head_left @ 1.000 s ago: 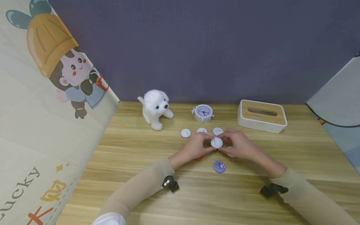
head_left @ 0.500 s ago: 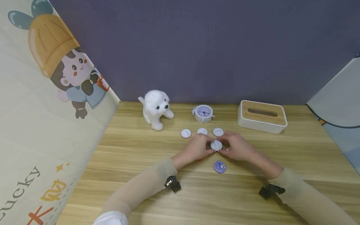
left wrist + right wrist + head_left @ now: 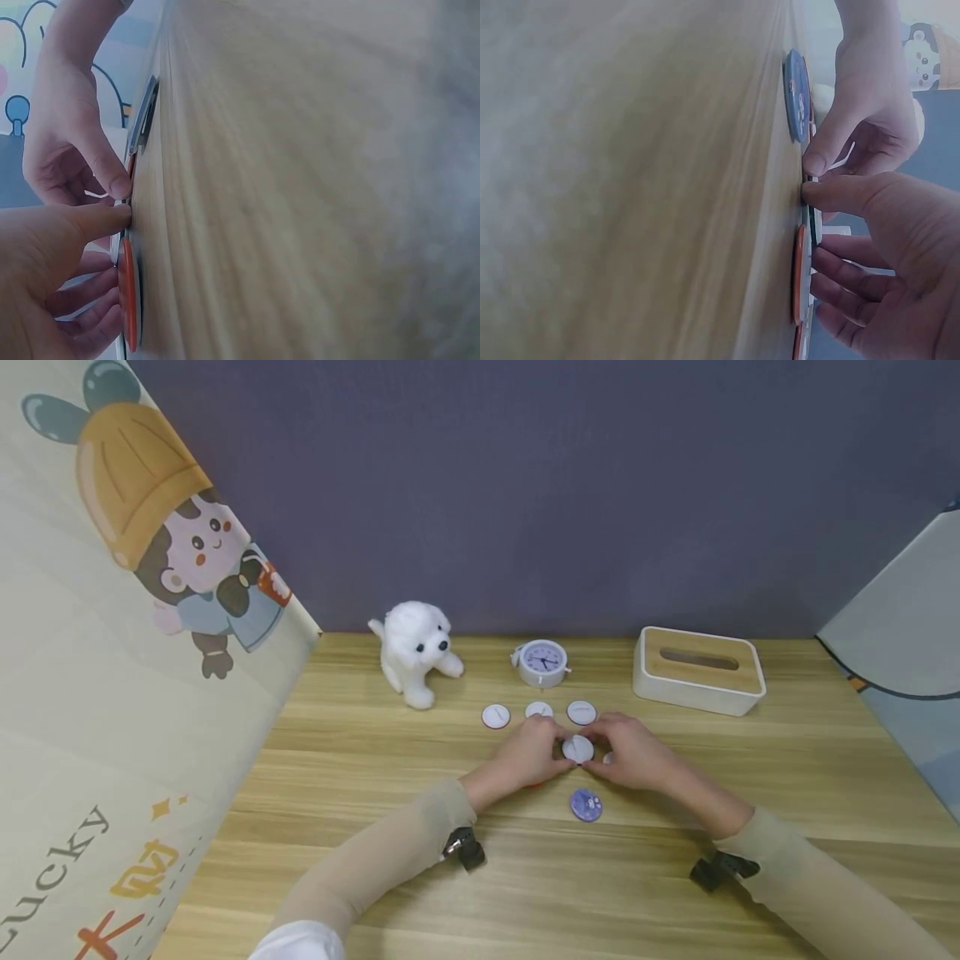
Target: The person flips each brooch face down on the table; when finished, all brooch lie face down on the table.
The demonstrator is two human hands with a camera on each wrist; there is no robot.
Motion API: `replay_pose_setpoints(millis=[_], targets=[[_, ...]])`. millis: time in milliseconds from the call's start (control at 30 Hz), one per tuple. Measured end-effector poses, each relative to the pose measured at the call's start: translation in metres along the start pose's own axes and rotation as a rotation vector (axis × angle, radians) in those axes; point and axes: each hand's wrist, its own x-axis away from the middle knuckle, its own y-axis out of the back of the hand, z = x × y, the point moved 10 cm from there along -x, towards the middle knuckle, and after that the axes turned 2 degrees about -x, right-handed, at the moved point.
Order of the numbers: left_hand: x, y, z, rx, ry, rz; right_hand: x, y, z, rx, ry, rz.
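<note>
Between my two hands lies a round pin-back badge (image 3: 578, 749), its white back and pin facing up. My left hand (image 3: 531, 750) pinches its left edge between thumb and fingers. On the opposite edge my right hand (image 3: 632, 752) pinches it the same way. Both thumb tips nearly meet on the near side, low at the tabletop in the wrist views. A purple badge (image 3: 586, 806) lies face up nearer the body. An orange-edged badge (image 3: 129, 296) is beside my left fingers, mostly covered in the head view. Another orange-edged badge (image 3: 801, 277) sits beside my right fingers.
Behind the hands, white-backed badges form a row: a left one (image 3: 496, 716), a middle one (image 3: 538, 710) and a right one (image 3: 581, 712). Farther back stand a white plush dog (image 3: 416, 652), an alarm clock (image 3: 543, 662) and a tissue box (image 3: 699, 670) on the wooden table (image 3: 585, 893).
Both hands have brought the badge slightly toward the body, then held nearly still. My right hand shifted a little left and now covers more of the badge beside it.
</note>
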Motion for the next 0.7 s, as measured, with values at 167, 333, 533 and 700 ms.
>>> replay_pose_setpoints(millis=[167,333,533,700], targets=[[-0.001,-0.002,0.001,0.000,-0.014,0.008,0.000,-0.001,-0.002,0.022,-0.005,0.009],[-0.001,0.001,0.006,0.084,-0.032,0.025,-0.002,0.002,0.001,0.017,0.001,0.007],[0.014,0.023,0.021,0.128,-0.022,-0.011,-0.009,0.008,0.017,-0.011,0.022,-0.011],[0.036,0.032,0.038,0.194,0.013,-0.014,-0.016,0.003,0.036,-0.034,0.070,0.019]])
